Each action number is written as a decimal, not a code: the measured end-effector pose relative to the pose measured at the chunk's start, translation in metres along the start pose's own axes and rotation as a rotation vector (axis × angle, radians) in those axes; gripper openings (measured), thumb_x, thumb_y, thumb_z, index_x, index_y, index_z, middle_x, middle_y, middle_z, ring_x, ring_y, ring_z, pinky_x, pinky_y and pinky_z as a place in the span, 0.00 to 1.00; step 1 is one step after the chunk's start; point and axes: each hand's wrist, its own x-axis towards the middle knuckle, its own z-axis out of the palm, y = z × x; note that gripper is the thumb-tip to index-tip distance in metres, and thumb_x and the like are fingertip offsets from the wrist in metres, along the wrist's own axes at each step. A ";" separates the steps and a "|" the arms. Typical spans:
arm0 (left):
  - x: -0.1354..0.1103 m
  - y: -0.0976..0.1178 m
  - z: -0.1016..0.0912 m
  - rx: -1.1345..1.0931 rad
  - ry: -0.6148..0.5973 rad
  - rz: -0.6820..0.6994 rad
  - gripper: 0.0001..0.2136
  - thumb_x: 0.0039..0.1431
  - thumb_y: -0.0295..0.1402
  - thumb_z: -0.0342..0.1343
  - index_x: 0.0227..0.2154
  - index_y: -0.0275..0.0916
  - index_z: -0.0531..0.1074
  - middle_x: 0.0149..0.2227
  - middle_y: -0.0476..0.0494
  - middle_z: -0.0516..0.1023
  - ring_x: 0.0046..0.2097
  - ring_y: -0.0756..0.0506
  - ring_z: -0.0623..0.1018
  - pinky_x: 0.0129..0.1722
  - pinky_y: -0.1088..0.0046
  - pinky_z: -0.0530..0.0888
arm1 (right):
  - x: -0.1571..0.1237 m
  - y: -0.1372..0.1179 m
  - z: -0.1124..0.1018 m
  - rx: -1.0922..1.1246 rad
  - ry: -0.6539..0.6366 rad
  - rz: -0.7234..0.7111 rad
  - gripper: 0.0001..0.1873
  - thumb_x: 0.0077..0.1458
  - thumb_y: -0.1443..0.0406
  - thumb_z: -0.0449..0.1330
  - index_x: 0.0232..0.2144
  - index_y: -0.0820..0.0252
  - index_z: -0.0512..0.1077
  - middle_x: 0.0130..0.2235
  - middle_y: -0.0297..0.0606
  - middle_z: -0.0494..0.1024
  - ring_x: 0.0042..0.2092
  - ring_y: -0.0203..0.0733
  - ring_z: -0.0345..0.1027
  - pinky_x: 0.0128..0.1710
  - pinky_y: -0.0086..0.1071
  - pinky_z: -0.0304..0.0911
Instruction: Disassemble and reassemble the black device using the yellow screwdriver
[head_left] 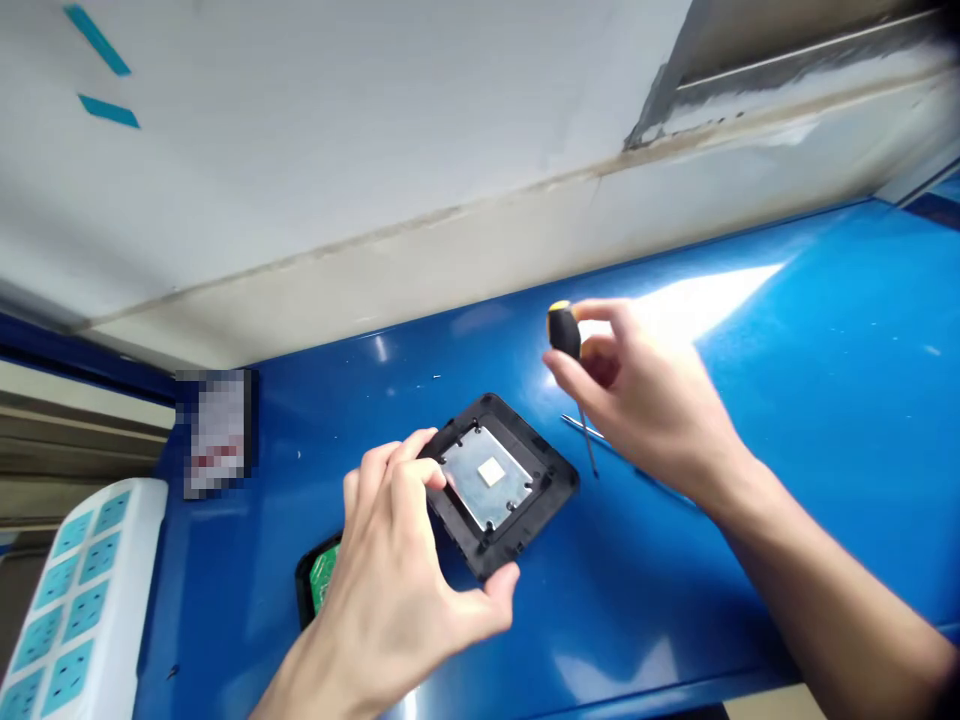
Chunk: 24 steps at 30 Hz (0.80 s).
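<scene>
My left hand (401, 560) grips a black square plastic housing (551, 475) by its near-left side, thumb on the front corner and fingers on the rim. A silver metal plate (487, 485) with a small white pad sits inside it. My right hand (645, 395) hovers just right of the housing, holding a screwdriver with a black and yellow handle (562, 330); its thin shaft points down toward the blue table. A green circuit board (322, 578) in a black tray lies partly hidden under my left hand.
The blue glossy table (787, 400) runs along a white wall. A white power strip with teal sockets (71, 600) sits at the left edge. A blurred label (216, 432) stands at the table's back left. Thin metal tweezers (589, 430) lie behind the right hand.
</scene>
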 end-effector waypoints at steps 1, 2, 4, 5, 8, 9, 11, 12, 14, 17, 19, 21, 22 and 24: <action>0.001 -0.002 -0.002 0.001 0.008 -0.003 0.27 0.44 0.35 0.66 0.43 0.44 0.55 0.58 0.29 0.67 0.57 0.28 0.68 0.51 0.43 0.68 | 0.000 0.001 0.000 -0.047 -0.062 0.016 0.16 0.61 0.58 0.63 0.47 0.57 0.67 0.26 0.33 0.77 0.23 0.40 0.69 0.25 0.36 0.64; 0.003 -0.005 -0.003 0.006 0.014 -0.002 0.27 0.44 0.35 0.66 0.43 0.45 0.55 0.59 0.29 0.66 0.57 0.28 0.67 0.51 0.43 0.67 | 0.000 0.002 0.000 -0.050 -0.100 0.028 0.15 0.61 0.58 0.63 0.46 0.57 0.67 0.26 0.33 0.78 0.24 0.40 0.69 0.25 0.36 0.63; 0.004 -0.010 -0.003 0.011 0.001 0.006 0.27 0.45 0.35 0.67 0.43 0.45 0.54 0.60 0.30 0.65 0.58 0.28 0.66 0.52 0.42 0.67 | -0.002 0.000 0.000 0.041 -0.045 0.019 0.16 0.60 0.57 0.63 0.46 0.56 0.66 0.29 0.34 0.79 0.25 0.41 0.72 0.26 0.37 0.66; 0.005 -0.012 -0.003 0.005 -0.021 0.012 0.28 0.45 0.34 0.67 0.43 0.45 0.54 0.60 0.30 0.65 0.58 0.28 0.65 0.52 0.42 0.67 | -0.003 -0.003 -0.001 0.122 0.043 -0.001 0.17 0.60 0.57 0.63 0.47 0.56 0.65 0.30 0.35 0.80 0.26 0.41 0.73 0.27 0.38 0.68; 0.007 -0.015 0.001 -0.041 -0.095 0.037 0.28 0.44 0.33 0.68 0.42 0.45 0.54 0.61 0.31 0.63 0.58 0.28 0.65 0.51 0.43 0.69 | -0.006 -0.015 -0.001 0.417 0.294 -0.111 0.19 0.61 0.57 0.63 0.50 0.51 0.61 0.36 0.34 0.80 0.32 0.42 0.78 0.31 0.40 0.74; 0.007 -0.016 0.002 -0.058 -0.109 0.046 0.28 0.44 0.33 0.68 0.42 0.45 0.54 0.61 0.32 0.62 0.58 0.28 0.65 0.51 0.43 0.69 | -0.006 -0.019 0.000 0.495 0.314 -0.151 0.19 0.62 0.58 0.63 0.51 0.50 0.60 0.37 0.33 0.80 0.34 0.43 0.79 0.31 0.40 0.76; 0.007 -0.015 0.004 -0.081 -0.124 0.064 0.29 0.43 0.32 0.68 0.43 0.45 0.55 0.61 0.32 0.62 0.58 0.28 0.65 0.51 0.43 0.70 | -0.006 -0.025 0.004 0.578 0.279 -0.206 0.19 0.63 0.59 0.62 0.51 0.48 0.59 0.38 0.32 0.79 0.37 0.44 0.79 0.32 0.41 0.78; 0.007 -0.014 0.004 -0.087 -0.129 0.072 0.29 0.42 0.32 0.68 0.43 0.45 0.55 0.61 0.32 0.62 0.58 0.27 0.65 0.51 0.42 0.69 | -0.005 -0.027 0.008 0.584 0.250 -0.216 0.19 0.63 0.60 0.62 0.51 0.48 0.58 0.38 0.32 0.78 0.38 0.44 0.79 0.33 0.42 0.78; 0.007 -0.014 0.005 -0.097 -0.134 0.086 0.29 0.42 0.32 0.68 0.43 0.45 0.55 0.61 0.31 0.63 0.58 0.27 0.64 0.51 0.42 0.69 | -0.005 -0.029 0.014 0.565 0.202 -0.217 0.18 0.63 0.61 0.61 0.50 0.48 0.58 0.38 0.32 0.78 0.37 0.44 0.79 0.32 0.43 0.78; 0.009 -0.013 0.004 -0.101 -0.130 0.094 0.29 0.41 0.32 0.68 0.42 0.45 0.55 0.61 0.31 0.63 0.59 0.27 0.64 0.52 0.43 0.69 | -0.004 -0.028 0.020 0.538 0.169 -0.213 0.18 0.63 0.61 0.61 0.50 0.48 0.58 0.37 0.31 0.77 0.36 0.43 0.78 0.31 0.43 0.78; 0.009 -0.014 0.003 -0.095 -0.136 0.096 0.29 0.42 0.32 0.68 0.42 0.44 0.55 0.61 0.31 0.63 0.59 0.27 0.64 0.53 0.43 0.68 | -0.003 -0.028 0.021 0.540 0.162 -0.214 0.18 0.63 0.61 0.61 0.50 0.49 0.58 0.37 0.32 0.77 0.36 0.43 0.78 0.30 0.42 0.78; 0.010 -0.014 0.003 -0.088 -0.143 0.098 0.29 0.42 0.32 0.68 0.42 0.44 0.55 0.61 0.31 0.64 0.59 0.27 0.64 0.53 0.44 0.68 | -0.004 -0.027 0.022 0.548 0.169 -0.215 0.18 0.63 0.61 0.61 0.51 0.49 0.58 0.37 0.32 0.77 0.36 0.43 0.78 0.30 0.41 0.78; 0.010 -0.014 0.003 -0.087 -0.147 0.100 0.29 0.42 0.32 0.68 0.42 0.44 0.55 0.61 0.31 0.64 0.59 0.27 0.64 0.53 0.44 0.68 | -0.004 -0.027 0.023 0.549 0.171 -0.216 0.18 0.63 0.61 0.61 0.51 0.48 0.58 0.38 0.32 0.78 0.37 0.43 0.78 0.30 0.41 0.78; 0.009 -0.013 0.004 -0.085 -0.151 0.102 0.29 0.42 0.33 0.68 0.42 0.44 0.55 0.61 0.31 0.63 0.59 0.27 0.64 0.53 0.44 0.68 | -0.005 -0.028 0.024 0.540 0.174 -0.217 0.18 0.63 0.61 0.62 0.51 0.48 0.59 0.39 0.33 0.78 0.38 0.44 0.78 0.30 0.41 0.77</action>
